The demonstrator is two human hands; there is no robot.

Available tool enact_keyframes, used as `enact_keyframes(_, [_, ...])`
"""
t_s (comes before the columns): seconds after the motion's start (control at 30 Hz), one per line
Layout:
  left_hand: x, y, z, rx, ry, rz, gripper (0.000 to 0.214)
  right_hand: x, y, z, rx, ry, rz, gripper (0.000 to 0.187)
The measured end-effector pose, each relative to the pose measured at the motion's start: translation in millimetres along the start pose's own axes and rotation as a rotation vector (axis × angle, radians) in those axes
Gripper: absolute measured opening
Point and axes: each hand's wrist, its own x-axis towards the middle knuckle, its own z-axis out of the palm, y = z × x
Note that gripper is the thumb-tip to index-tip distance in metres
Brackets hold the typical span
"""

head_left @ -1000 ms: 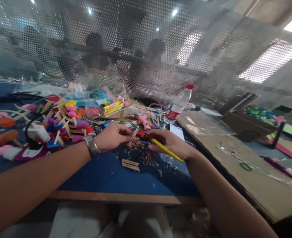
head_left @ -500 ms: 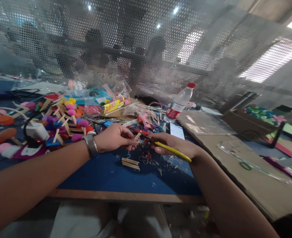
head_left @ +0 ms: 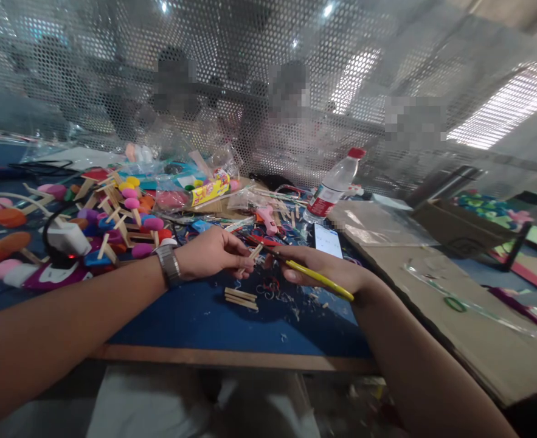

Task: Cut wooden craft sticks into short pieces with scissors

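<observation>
My left hand [head_left: 211, 252], with a metal watch on the wrist, pinches a short wooden stick [head_left: 253, 252] over the blue mat. My right hand [head_left: 325, 267] is closed round a yellow-handled cutting tool [head_left: 316, 277], whose dark tip reaches the stick. The two hands almost touch. Below them lie two loose wooden sticks [head_left: 241, 298] among wood shavings and small red rubber bands [head_left: 268, 286].
A pile of coloured foam-and-stick pieces [head_left: 113, 219] and a white charger [head_left: 67, 238] sit at left. A water bottle [head_left: 336, 182], a phone [head_left: 328, 240], plastic bags, a pink tool and a cardboard sheet [head_left: 455, 316] lie behind and right. People sit beyond a perforated screen.
The right hand has lowered the yellow handle and brought the tool's tip onto the stick. The left hand has stayed nearly still. The view has shifted slightly.
</observation>
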Motion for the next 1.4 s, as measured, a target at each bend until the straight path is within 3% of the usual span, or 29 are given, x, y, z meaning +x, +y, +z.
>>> enact_keyframes(0.33, [-1,0,-0.4,0.004,-0.046,-0.022,0.026,-1,-1,5,-0.121,0.041,0.069,0.041])
enact_keyframes(0.57, [0,-2,0.7,-0.008,-0.015,-0.054,0.026,1,5,7,-0.161,0.063,0.078,0.028])
enact_keyframes(0.97, [2,-4,4.2,-0.011,0.054,-0.001,0.028,5,9,8,-0.106,0.104,0.053,0.023])
enact_keyframes(1.4, [0,-2,6.6,-0.019,0.055,0.002,0.026,7,2,14,-0.232,0.132,0.095,0.011])
